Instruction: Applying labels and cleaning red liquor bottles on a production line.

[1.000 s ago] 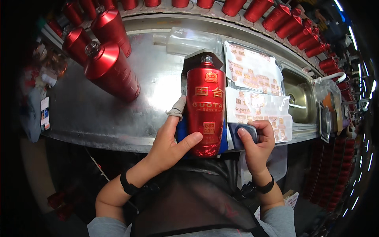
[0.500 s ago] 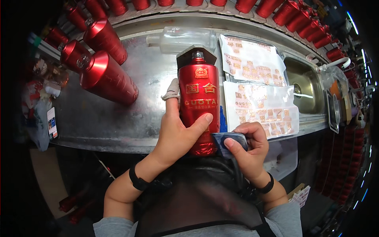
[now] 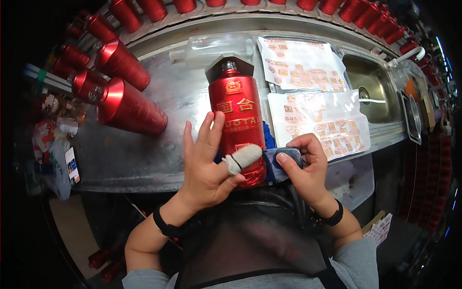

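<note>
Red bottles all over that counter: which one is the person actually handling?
The red bottle with gold emblems at the counter's near edge, between the left hand and right hand. The other red bottles lie untouched at the left.

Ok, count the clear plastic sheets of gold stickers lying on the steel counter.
2: one clear sticker sheet lies farther back beside the sink; the other lies nearer, just right of the red bottle.

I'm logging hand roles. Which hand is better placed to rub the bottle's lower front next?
Probably right: the right hand already pinches the blue pad beside the red bottle; the left hand steadies it.
</note>
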Demonstrator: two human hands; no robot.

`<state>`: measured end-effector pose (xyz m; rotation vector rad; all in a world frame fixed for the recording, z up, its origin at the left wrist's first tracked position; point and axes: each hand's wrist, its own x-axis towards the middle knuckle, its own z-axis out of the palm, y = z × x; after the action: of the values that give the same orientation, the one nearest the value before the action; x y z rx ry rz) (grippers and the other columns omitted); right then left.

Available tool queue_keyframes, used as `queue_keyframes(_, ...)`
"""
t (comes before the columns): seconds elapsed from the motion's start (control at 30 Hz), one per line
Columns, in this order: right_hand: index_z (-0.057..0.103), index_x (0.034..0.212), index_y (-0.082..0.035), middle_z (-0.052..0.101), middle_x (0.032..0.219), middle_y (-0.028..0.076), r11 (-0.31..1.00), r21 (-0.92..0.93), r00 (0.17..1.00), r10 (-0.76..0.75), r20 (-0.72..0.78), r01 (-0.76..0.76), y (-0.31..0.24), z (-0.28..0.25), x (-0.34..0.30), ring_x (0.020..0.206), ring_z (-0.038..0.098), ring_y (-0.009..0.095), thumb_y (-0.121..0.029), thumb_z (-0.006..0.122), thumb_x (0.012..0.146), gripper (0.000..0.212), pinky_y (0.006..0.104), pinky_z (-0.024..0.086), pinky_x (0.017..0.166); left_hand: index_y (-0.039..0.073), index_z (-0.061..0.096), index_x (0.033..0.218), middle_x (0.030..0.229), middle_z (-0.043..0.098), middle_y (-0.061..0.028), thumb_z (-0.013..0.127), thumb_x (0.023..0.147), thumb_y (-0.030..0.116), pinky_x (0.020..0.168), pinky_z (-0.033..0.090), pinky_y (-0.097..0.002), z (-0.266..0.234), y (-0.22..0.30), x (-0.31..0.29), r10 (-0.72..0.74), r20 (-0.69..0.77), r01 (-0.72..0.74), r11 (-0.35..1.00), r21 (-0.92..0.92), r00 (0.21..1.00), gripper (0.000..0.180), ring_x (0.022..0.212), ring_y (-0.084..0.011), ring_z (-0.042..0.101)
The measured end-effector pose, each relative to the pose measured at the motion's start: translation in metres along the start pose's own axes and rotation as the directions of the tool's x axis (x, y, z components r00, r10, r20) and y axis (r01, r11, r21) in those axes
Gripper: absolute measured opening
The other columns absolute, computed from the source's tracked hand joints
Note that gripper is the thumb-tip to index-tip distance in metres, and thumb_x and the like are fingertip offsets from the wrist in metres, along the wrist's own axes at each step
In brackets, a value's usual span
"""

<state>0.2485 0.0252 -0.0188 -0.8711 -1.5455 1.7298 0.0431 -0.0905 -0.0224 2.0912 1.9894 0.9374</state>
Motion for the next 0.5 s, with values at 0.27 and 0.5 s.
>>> queue_keyframes(0.27,0.05,0.104,0.0,0.061,0.09,0.005,0.998,-0.035,0.998,-0.052,0.027,0.052,0.001,-0.002,0.002,0.081,0.059,0.007,-0.001,0.069,0.088,0.025,0.0207,0.047,0.071,0.029,0.072,0.115,0.159,0.019,-0.0243,0.052,0.092,0.055,0.107,0.007,-0.0705,0.002,0.0,-0.019,0.031,0.017,-0.032,0.999,0.041,0.999,0.04,0.143,-0.0507,0.015)
queue_keyframes(0.5,0.05,0.103,0.0,0.061,0.09,0.006,0.997,-0.05,0.998,-0.049,0.042,0.051,0.002,-0.001,0.003,0.081,0.058,0.007,-0.001,0.069,0.088,0.024,0.0213,0.047,0.071,0.03,0.072,0.116,0.158,0.022,-0.0242,0.05,0.093,0.056,0.108,0.005,-0.0689,-0.004,-0.001,-0.011,-0.025,-0.019,0.026,0.997,0.078,1.0,0.041,0.143,-0.05,0.019)
